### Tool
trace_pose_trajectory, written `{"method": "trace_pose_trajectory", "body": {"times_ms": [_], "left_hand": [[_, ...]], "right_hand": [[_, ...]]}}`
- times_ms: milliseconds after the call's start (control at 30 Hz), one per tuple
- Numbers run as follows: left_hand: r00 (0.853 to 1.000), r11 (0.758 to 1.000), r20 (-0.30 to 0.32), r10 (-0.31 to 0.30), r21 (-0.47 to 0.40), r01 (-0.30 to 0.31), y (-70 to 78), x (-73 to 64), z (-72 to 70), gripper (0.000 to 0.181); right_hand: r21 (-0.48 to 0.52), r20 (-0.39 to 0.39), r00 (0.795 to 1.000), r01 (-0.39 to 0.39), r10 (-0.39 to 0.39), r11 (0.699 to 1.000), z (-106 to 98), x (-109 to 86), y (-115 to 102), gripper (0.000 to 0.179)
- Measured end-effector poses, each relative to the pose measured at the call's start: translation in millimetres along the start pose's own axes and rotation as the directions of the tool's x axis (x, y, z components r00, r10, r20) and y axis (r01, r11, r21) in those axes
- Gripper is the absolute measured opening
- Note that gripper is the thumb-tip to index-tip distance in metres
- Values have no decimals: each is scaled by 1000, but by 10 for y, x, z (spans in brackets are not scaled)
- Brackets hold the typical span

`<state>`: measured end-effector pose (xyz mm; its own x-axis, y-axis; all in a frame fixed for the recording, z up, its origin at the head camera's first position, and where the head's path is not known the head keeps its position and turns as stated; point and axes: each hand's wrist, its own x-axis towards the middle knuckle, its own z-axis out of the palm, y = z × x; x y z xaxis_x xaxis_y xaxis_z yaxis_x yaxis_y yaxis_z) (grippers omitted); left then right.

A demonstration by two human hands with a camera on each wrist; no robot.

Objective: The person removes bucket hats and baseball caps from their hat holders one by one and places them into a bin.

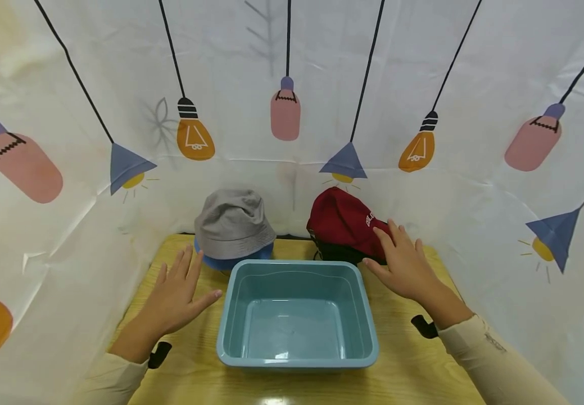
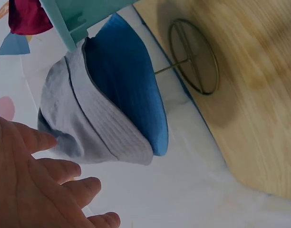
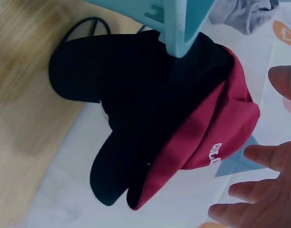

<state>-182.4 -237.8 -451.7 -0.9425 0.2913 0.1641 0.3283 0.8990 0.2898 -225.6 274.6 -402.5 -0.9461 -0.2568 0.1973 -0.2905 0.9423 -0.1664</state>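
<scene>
A light blue-green plastic basin (image 1: 297,329) stands between the two hands. Beyond its left side, a grey bucket hat (image 1: 233,225) is stacked over a blue hat (image 1: 226,262) on a thin metal stand (image 2: 189,60). My left hand (image 1: 175,298) hovers left of the basin with fingers spread, near these hats and holding nothing. To the back right, a red cap (image 1: 339,219) with white letters sits over dark caps (image 3: 136,80). My right hand (image 1: 405,267) is held beside the red cap, fingers extended; the right wrist view shows a gap between them.
Everything stands on a wood-grain table (image 1: 190,371). A white cloth backdrop (image 1: 251,67) printed with hanging lamps encloses the back and sides. Under the dark caps, part of another stand's round base (image 3: 92,20) shows.
</scene>
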Motion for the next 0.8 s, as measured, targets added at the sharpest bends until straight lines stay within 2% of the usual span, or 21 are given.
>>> {"method": "trace_pose_trajectory", "body": {"times_ms": [367, 533, 800], "left_hand": [[1000, 999, -4, 23, -33, -23, 123, -22, 113, 105], [999, 999, -23, 42, -33, -43, 211, -29, 154, 104], [999, 999, -9, 50, -22, -50, 319, -73, 214, 104]], "right_hand": [[23, 4, 1000, 17, -17, 1000, 4, 157, -136, 89], [8, -12, 1000, 28, -28, 1000, 22, 201, -155, 87], [37, 12, 1000, 8, -8, 999, 60, 305, -153, 86]]}}
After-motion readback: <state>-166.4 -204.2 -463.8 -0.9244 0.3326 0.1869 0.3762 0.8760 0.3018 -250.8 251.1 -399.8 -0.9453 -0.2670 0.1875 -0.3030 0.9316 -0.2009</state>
